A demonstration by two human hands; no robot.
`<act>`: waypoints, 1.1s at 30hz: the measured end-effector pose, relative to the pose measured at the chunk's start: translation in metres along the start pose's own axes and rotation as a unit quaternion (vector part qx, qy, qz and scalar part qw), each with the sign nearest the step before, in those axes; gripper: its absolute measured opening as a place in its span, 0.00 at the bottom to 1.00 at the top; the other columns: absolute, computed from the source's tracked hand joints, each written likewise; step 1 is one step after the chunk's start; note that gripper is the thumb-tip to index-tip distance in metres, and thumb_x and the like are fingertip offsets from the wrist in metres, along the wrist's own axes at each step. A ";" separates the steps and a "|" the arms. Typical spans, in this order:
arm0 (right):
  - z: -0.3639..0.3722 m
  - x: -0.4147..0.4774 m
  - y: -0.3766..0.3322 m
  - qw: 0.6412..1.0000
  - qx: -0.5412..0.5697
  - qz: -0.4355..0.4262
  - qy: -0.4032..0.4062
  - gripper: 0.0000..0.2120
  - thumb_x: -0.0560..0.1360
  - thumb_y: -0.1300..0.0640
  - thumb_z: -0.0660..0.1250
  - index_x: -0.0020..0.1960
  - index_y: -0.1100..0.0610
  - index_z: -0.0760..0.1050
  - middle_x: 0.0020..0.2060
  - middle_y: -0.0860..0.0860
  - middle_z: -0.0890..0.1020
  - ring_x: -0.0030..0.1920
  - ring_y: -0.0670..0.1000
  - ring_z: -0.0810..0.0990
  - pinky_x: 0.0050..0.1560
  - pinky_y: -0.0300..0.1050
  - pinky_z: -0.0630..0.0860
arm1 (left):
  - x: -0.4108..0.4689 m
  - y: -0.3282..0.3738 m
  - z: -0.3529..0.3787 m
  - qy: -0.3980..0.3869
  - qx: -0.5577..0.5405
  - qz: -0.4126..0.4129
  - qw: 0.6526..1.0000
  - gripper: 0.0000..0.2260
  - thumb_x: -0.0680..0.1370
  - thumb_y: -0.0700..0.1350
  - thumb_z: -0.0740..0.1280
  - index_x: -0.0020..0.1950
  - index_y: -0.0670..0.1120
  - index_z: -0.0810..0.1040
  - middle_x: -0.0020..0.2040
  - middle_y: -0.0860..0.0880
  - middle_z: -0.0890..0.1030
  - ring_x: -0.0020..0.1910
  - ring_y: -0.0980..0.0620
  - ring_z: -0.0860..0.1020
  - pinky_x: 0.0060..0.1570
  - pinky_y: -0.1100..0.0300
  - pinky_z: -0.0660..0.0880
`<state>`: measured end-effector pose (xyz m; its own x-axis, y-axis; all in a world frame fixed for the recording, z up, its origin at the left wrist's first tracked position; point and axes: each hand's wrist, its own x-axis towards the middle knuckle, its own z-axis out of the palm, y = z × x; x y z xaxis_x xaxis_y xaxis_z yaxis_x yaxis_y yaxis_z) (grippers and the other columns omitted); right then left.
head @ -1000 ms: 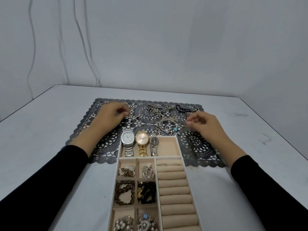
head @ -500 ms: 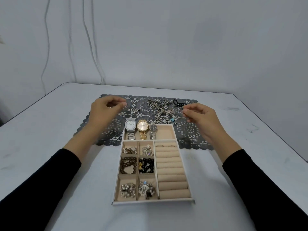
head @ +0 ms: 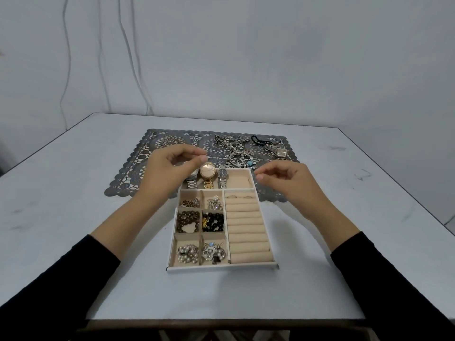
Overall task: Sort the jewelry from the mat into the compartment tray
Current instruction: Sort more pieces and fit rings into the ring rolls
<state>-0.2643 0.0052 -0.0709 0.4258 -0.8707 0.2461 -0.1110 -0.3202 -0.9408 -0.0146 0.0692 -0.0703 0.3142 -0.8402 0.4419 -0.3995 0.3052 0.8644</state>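
A pale grey counter [head: 73, 193], with scuffs [head: 362, 174] toward 2 o'clock, stands against a plain grey wall [head: 270, 57]. Thin cables [head: 128, 57] hang down the wall at 11 o'clock. A dark lace mat [head: 133, 173] lies across the far middle of the counter. The tray [head: 221, 267] sits at the centre, its far end overlapping the mat's near edge.

Unsorted jewelry [head: 237, 153], a tangle of chains and bracelets, lies on the mat at 12 o'clock from the tray. A square watch [head: 280, 151] and a black cord [head: 261, 141] lie at 1 o'clock.

In the tray, three watches [head: 207, 171] fill the left part of the far compartment. Six small compartments on the left hold beads [head: 213, 221] and trinkets, and ring rolls [head: 246, 230] run down the right.

The left hand [head: 170, 168] hovers over the tray's 11 o'clock corner, the right hand [head: 293, 185] just past its 1 o'clock corner. Each has thumb and forefinger pinched together and the other fingers curled, but I cannot tell whether they hold anything. Black sleeves [head: 61, 279] cover both forearms.
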 end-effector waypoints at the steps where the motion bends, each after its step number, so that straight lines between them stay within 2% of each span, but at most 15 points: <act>1: 0.001 -0.003 0.000 1.000 -0.001 0.002 -0.013 0.05 0.72 0.67 0.71 0.48 0.64 0.82 0.35 0.59 0.78 0.30 0.43 0.74 0.28 0.33 0.72 | -0.003 0.002 0.002 -0.005 -0.003 0.001 1.000 0.05 0.73 0.43 0.75 0.48 0.49 0.85 0.37 0.57 0.84 0.38 0.62 0.80 0.37 0.71 0.75; 2: 0.001 -0.005 0.000 1.000 -0.005 -0.001 -0.027 0.05 0.73 0.67 0.70 0.49 0.65 0.81 0.36 0.61 0.78 0.30 0.43 0.75 0.29 0.33 0.73 | -0.005 0.003 0.002 -0.009 -0.005 0.003 1.000 0.05 0.73 0.42 0.75 0.48 0.48 0.85 0.37 0.57 0.84 0.38 0.62 0.79 0.36 0.71 0.74; 4: 0.002 -0.007 0.002 0.998 -0.026 -0.010 -0.051 0.05 0.72 0.67 0.70 0.48 0.64 0.82 0.39 0.63 0.81 0.35 0.46 0.79 0.36 0.34 0.76 | -0.007 0.003 0.003 -0.020 -0.010 0.008 1.000 0.05 0.73 0.43 0.75 0.48 0.49 0.85 0.39 0.55 0.85 0.40 0.59 0.81 0.42 0.67 0.77; 6: 0.002 -0.009 0.003 0.996 -0.053 -0.024 -0.065 0.04 0.72 0.67 0.71 0.47 0.63 0.82 0.39 0.58 0.83 0.38 0.48 0.81 0.40 0.37 0.78 | -0.008 0.001 0.004 -0.028 -0.011 0.011 0.999 0.05 0.72 0.44 0.75 0.47 0.51 0.85 0.41 0.52 0.85 0.43 0.55 0.82 0.47 0.61 0.79; 9: 0.001 -0.009 0.004 0.989 -0.114 -0.052 -0.079 0.04 0.71 0.64 0.73 0.46 0.59 0.83 0.38 0.51 0.84 0.40 0.49 0.81 0.44 0.41 0.79 | -0.009 -0.001 0.005 -0.035 -0.023 0.003 0.999 0.05 0.72 0.44 0.76 0.47 0.53 0.86 0.42 0.50 0.85 0.44 0.52 0.83 0.43 0.62 0.79; 13: 0.001 -0.009 0.004 0.979 -0.165 -0.078 -0.094 0.03 0.71 0.63 0.73 0.44 0.57 0.84 0.38 0.48 0.84 0.40 0.46 0.79 0.41 0.35 0.73 | -0.010 0.000 0.007 -0.039 -0.023 -0.002 0.999 0.06 0.72 0.43 0.76 0.48 0.50 0.86 0.43 0.50 0.86 0.46 0.51 0.83 0.46 0.61 0.79; 21: 0.002 -0.008 0.004 0.968 -0.205 -0.086 -0.114 0.04 0.71 0.62 0.74 0.44 0.55 0.84 0.38 0.47 0.83 0.38 0.42 0.77 0.38 0.31 0.70 | -0.013 0.005 0.008 -0.045 -0.021 -0.004 0.999 0.06 0.73 0.43 0.75 0.49 0.47 0.85 0.43 0.49 0.86 0.47 0.48 0.83 0.53 0.52 0.81; 28: 0.002 -0.008 0.005 0.953 -0.257 -0.096 -0.127 0.04 0.71 0.60 0.74 0.43 0.52 0.84 0.38 0.45 0.83 0.39 0.43 0.77 0.39 0.32 0.72 | -0.015 0.006 0.009 -0.046 -0.030 -0.009 0.998 0.06 0.73 0.43 0.75 0.50 0.47 0.85 0.43 0.47 0.86 0.44 0.45 0.83 0.53 0.43 0.80; 31: -0.001 -0.007 0.002 0.959 -0.234 -0.075 -0.142 0.04 0.71 0.60 0.74 0.44 0.53 0.84 0.40 0.46 0.83 0.39 0.44 0.77 0.40 0.34 0.71 | -0.016 0.007 0.010 -0.045 -0.033 -0.012 0.998 0.06 0.73 0.43 0.75 0.49 0.47 0.85 0.43 0.47 0.86 0.44 0.44 0.83 0.53 0.43 0.80; 33: -0.004 -0.007 0.000 0.967 -0.199 -0.061 -0.144 0.05 0.70 0.60 0.74 0.45 0.53 0.84 0.40 0.48 0.83 0.42 0.48 0.79 0.43 0.40 0.74 | -0.016 0.007 0.010 -0.044 -0.033 -0.013 0.998 0.06 0.73 0.43 0.75 0.49 0.47 0.85 0.43 0.47 0.86 0.45 0.44 0.83 0.53 0.44 0.80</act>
<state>-0.2706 0.0101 -0.0715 0.6836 -0.6957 0.2207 -0.3570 -0.5825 -0.7303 -0.0307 0.0799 -0.0734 0.2449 -0.8839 0.3984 -0.3339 0.3089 0.8906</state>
